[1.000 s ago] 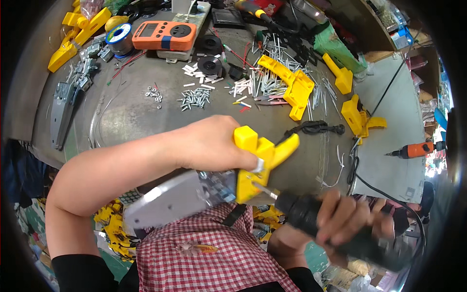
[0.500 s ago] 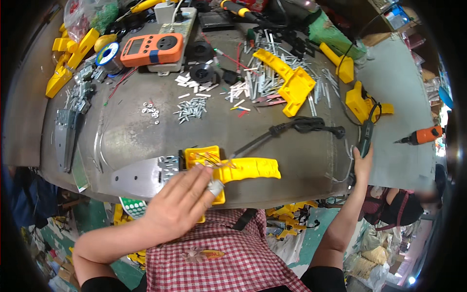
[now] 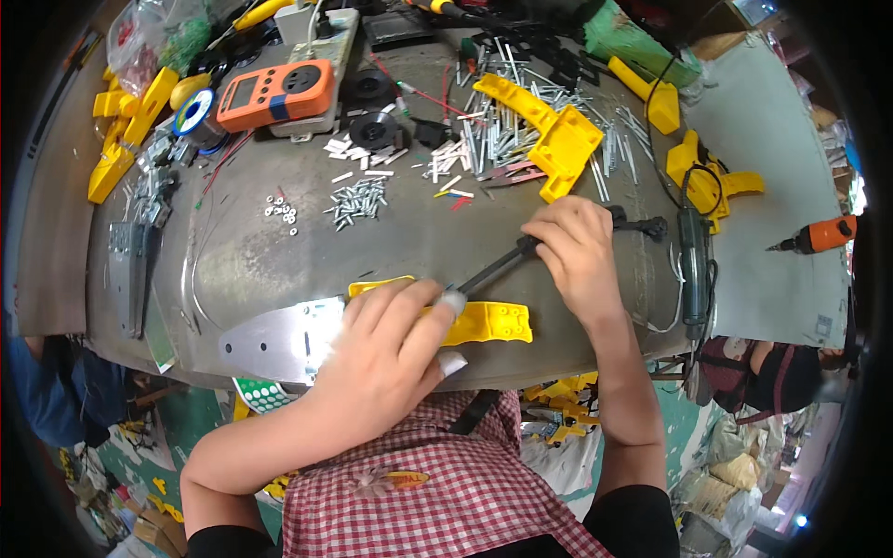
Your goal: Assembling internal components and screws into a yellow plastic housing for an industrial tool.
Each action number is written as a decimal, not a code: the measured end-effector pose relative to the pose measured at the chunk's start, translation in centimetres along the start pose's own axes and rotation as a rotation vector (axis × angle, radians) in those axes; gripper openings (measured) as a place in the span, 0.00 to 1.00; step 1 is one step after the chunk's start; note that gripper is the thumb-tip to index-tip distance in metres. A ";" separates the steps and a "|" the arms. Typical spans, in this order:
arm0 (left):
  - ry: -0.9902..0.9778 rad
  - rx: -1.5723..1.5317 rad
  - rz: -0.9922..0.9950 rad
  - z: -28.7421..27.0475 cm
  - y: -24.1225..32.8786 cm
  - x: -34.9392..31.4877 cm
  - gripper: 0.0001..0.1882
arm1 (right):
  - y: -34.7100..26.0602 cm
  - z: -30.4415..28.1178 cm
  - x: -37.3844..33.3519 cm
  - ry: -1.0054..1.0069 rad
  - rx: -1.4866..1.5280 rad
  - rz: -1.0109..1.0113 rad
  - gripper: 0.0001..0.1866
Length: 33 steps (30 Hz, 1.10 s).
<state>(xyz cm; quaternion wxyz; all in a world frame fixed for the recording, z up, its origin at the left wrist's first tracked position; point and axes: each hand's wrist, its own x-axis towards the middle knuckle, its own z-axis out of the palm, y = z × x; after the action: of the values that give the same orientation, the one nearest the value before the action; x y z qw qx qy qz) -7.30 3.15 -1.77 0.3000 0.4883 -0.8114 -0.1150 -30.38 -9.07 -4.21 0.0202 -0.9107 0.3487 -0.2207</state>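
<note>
- The grey metal counter (image 3: 260, 242) spreads beneath the yellow plastic handle shell (image 3: 488, 323), which lies near its close edge.
- A tapered silvery metal plate (image 3: 265, 344) with dark round holes extends left from the shell.
- The bare left hand (image 3: 386, 344) lies over the shell's left part, fingers bent; I cannot tell whether it grips anything.
- The bare right hand (image 3: 575, 249), beyond the shell to the right, has its fingers closed on the cord.
- A loose yellow plastic casing (image 3: 567, 144) rests beyond the shell.
- A boxy orange meter (image 3: 279, 93) sits far beyond the shell, leftward.
- A black rubbery cord (image 3: 491, 268) slants from the shell to the right hand.
- Small silvery screws (image 3: 358, 202) lie heaped beyond the shell.
</note>
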 end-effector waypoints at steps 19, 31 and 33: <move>-0.059 -0.118 0.065 1.0 -0.5 0.2 0.16 | -1.6 -2.9 -4.8 -0.278 0.418 0.081 0.12; -0.485 0.458 0.296 0.3 2.0 1.1 0.23 | -2.1 -1.8 -4.7 -0.259 0.149 -0.048 0.08; -0.474 0.453 0.308 0.6 1.8 1.3 0.24 | -2.0 -1.7 -4.7 -0.259 0.145 -0.046 0.07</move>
<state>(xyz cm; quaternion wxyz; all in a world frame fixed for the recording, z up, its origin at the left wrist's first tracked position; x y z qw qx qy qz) -9.40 2.86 -0.88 0.0013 0.3743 -0.9273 0.0044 -32.96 -4.33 -4.16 0.1254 -0.9354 0.3054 -0.1265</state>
